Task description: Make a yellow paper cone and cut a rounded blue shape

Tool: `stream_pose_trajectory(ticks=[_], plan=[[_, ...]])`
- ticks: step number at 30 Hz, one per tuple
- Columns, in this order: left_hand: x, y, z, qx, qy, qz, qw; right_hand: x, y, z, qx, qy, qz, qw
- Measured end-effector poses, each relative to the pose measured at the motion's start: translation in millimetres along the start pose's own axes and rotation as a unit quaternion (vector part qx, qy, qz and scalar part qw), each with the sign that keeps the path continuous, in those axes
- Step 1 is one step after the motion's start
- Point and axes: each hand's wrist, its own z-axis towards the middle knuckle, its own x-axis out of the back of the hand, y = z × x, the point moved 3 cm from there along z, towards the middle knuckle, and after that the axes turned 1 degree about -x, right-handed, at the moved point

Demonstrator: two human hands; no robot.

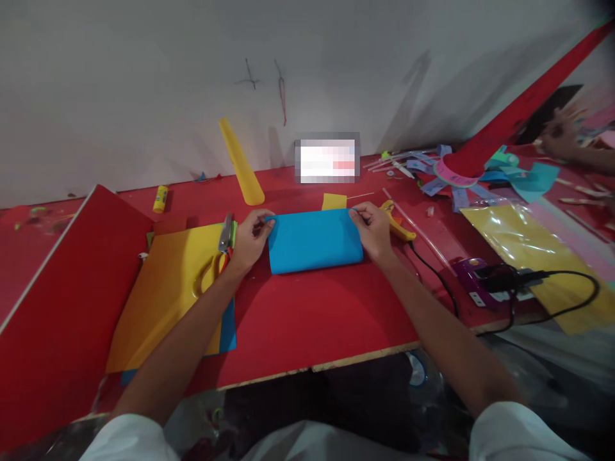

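A blue sheet of craft paper (314, 242), bent over on itself with a rounded near edge, lies between my hands on the red table (312, 326). My left hand (254, 235) pinches its far left corner. At the far right corner, my right hand (372, 229) grips it between thumb and fingers. Close to my left wrist are scissors (225, 238) with orange handles, resting on yellow sheets (173, 269). A yellow hot glue gun (400, 225) sits just right of my right hand, partly hidden by it. Behind the blue paper lies a small yellow paper piece (334, 201).
A red panel (62, 307) stands at the left. Toward the wall are a glue stick (161, 199) and a yellow paper tube (243, 163). Rightward, a purple power strip (473, 282) has black cables. A red paper cone (523, 109) leans there, near another person's hand (560, 134).
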Motion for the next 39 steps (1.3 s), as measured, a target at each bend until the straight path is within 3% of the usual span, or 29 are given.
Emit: stream_pose_trajectory(ticks=[30, 36, 39], plan=[[0.9, 1.0, -0.3, -0.008, 0.019, -0.001, 1.000, -0.1, -3.5, -2.6, 0.005, 0.004, 0.012, 1.000], [-0.6, -3.0, -0.4, -0.040, 0.021, -0.046, 0.998, 2.1, 0.9, -1.1, 0.018, 0.012, -0.011, 1.000], [-1.3, -2.8, -1.2, -0.060, -0.008, -0.044, 0.997, 3.1, 1.6, -0.1, 0.016, 0.019, -0.021, 0.999]])
